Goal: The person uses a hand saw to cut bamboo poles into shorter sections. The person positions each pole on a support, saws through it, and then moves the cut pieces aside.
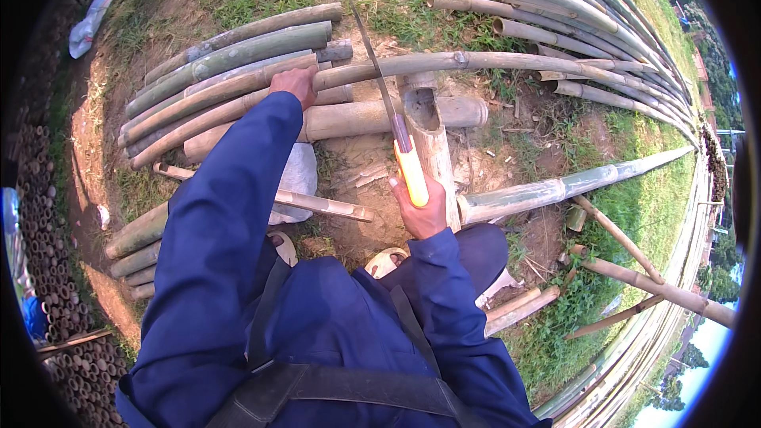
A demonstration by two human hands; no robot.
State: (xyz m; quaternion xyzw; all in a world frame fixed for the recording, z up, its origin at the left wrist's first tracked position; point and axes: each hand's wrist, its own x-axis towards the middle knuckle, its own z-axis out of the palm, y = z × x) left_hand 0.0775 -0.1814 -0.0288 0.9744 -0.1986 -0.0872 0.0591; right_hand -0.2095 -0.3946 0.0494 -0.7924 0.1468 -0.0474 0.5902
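Note:
My right hand (422, 210) is closed around the yellow handle of a handsaw (410, 165). Its long thin blade points away from me and crosses a long bamboo pole (491, 60); whether the teeth bite into it I cannot tell. Left of the blade, my left hand (295, 85) has its fingers curled over the pole near its left end, beside several shorter bamboo lengths (238, 49). Under the pole stands an upright-notched bamboo piece (432, 143), next to a thick bamboo log (357, 119) lying crosswise.
Long bamboo poles (555, 20) fan out at the far right. A greenish pole (547, 194) lies right of my right hand, near a bamboo frame (634, 277). A split bamboo strip (325, 206) and a white sack (298, 178) lie before my feet. Stacked bamboo (67, 269) fills the left edge.

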